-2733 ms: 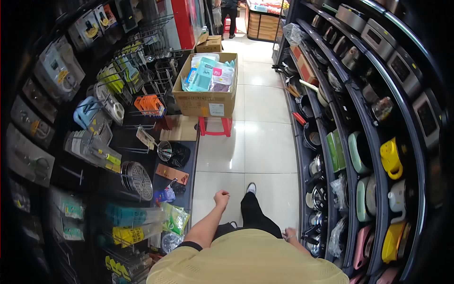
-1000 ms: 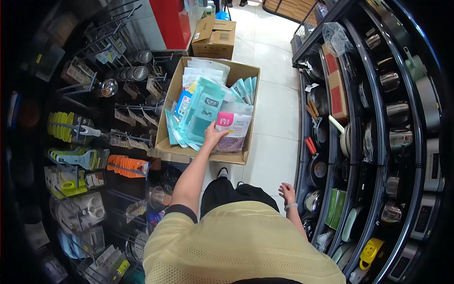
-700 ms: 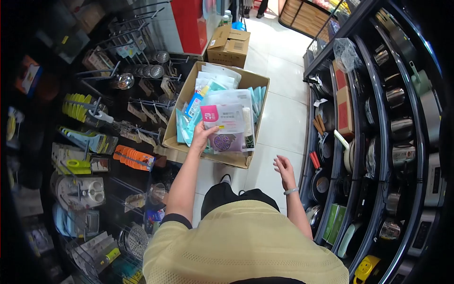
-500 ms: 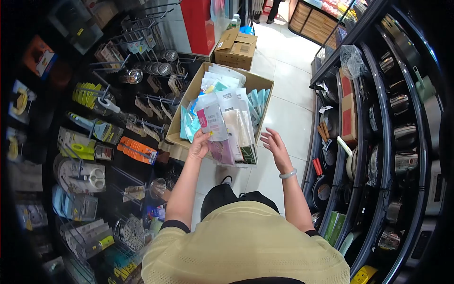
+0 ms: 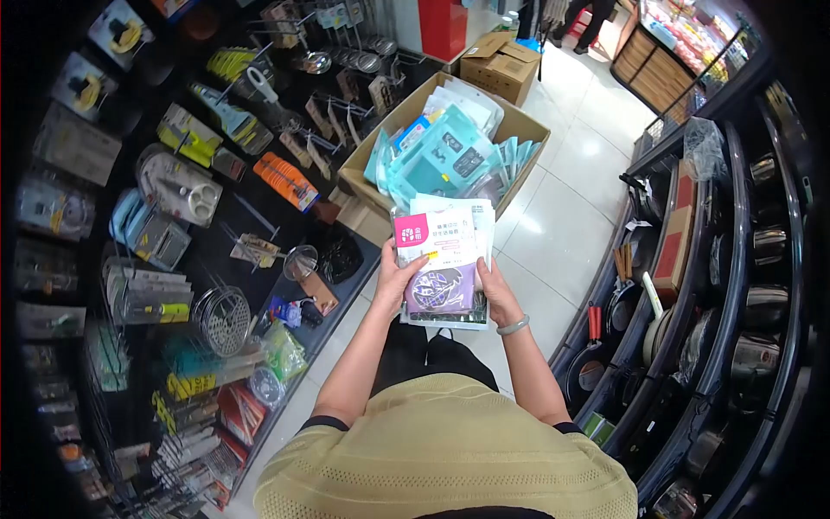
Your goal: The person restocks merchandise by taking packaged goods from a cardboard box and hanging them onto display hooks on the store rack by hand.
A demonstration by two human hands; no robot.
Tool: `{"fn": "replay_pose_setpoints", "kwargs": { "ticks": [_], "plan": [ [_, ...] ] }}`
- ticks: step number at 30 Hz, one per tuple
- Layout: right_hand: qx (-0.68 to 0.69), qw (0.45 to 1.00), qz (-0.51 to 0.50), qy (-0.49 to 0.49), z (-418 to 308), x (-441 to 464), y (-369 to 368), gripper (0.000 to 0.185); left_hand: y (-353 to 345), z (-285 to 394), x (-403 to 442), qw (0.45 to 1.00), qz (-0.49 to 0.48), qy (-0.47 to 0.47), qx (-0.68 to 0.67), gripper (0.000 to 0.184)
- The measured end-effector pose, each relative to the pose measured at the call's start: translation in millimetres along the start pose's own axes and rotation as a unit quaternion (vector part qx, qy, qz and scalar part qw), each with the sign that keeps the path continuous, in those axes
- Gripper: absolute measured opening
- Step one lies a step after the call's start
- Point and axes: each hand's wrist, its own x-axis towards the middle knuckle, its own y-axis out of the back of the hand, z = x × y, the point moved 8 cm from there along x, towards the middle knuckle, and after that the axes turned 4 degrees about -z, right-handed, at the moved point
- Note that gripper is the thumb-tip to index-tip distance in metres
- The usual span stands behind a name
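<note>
Between my two hands is a stack of flat plastic packets (image 5: 445,233), held in front of my waist. The top packet has a white and pink header and a purple patterned item showing through its lower part. My left hand (image 5: 398,281) grips the stack's left side, thumb on the front. My right hand (image 5: 501,298) clasps the right side, a pale bangle on its wrist. Just beyond is an open cardboard box (image 5: 363,192) with teal packages (image 5: 441,160) and other bagged goods inside. What the lower packets contain is mostly hidden.
Hooks on the left wall hold kitchen tools, among them orange items (image 5: 285,180) and a round strainer (image 5: 223,320). Shelves of pans (image 5: 588,372) line the right side. A second carton (image 5: 497,69) stands behind the box. Another person's legs (image 5: 584,24) show farther off.
My right hand, free before, has closed on the packets' right side. The stack has come away from the box toward me and been squared up, uncovering the teal packages. My view has turned left.
</note>
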Motion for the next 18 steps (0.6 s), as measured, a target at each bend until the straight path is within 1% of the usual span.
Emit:
{"fn": "replay_pose_setpoints", "kwargs": {
  "ticks": [1, 2, 4, 5, 6, 7, 8, 9, 11, 14, 16, 18],
  "plan": [
    [0.044, 0.999, 0.018, -0.018, 13.2, -1.7, 4.7, 0.059, 4.3, 1.1, -8.6, 0.999, 0.025, -0.013, 0.018, 0.048],
    [0.066, 0.998, -0.001, -0.022, 22.4, -3.4, 4.5, 0.058, 9.4, -0.2, -15.5, 0.998, 0.052, -0.015, 0.02, 0.034],
    [0.113, 0.992, -0.04, -0.023, 32.4, -4.9, 0.5, 0.055, 19.6, -7.4, -25.3, 0.997, 0.077, 0.011, -0.004, 0.03],
    [0.086, 0.995, -0.045, -0.015, 35.6, -6.3, 2.0, 0.053, 24.6, -10.7, -28.4, 0.996, 0.087, 0.023, -0.015, 0.029],
    [0.06, 0.997, -0.049, -0.007, 39.9, -9.4, 6.6, 0.051, 25.5, -11.0, -30.9, 0.997, 0.073, 0.01, -0.018, 0.025],
    [0.035, 0.998, -0.052, 0.002, 44.3, -13.3, 12.2, 0.05, 24.6, -5.6, -30.6, 0.997, 0.072, 0.006, -0.028, 0.025],
    [0.049, 0.998, -0.018, -0.016, 52.2, -18.2, 25.8, 0.045, 23.2, -0.3, -29.5, 0.997, 0.071, 0.003, -0.038, 0.026],
    [0.064, 0.998, -0.014, 0.001, 52.6, -23.3, 35.6, 0.045, 21.9, 3.1, -27.7, 0.996, 0.069, 0.002, -0.049, 0.026],
    [0.093, 0.995, 0.0, 0.032, 54.6, -35.8, 58.8, 0.045, 27.1, 14.0, -7.1, 0.994, 0.06, -0.075, -0.045, 0.022],
    [0.136, 0.981, 0.09, 0.106, 50.5, -57.0, 100.6, 0.046, 16.2, 39.2, 29.6, 0.99, 0.051, -0.129, -0.002, 0.023],
    [0.147, 0.971, 0.115, 0.148, 38.2, -70.1, 116.4, 0.046, -0.5, 55.1, 56.5, 0.982, 0.038, -0.181, 0.019, 0.024],
    [0.172, 0.962, 0.124, 0.174, 29.5, -79.5, 129.2, 0.045, -21.2, 65.6, 84.6, 0.977, 0.006, -0.212, 0.031, 0.029]
  ]
}}
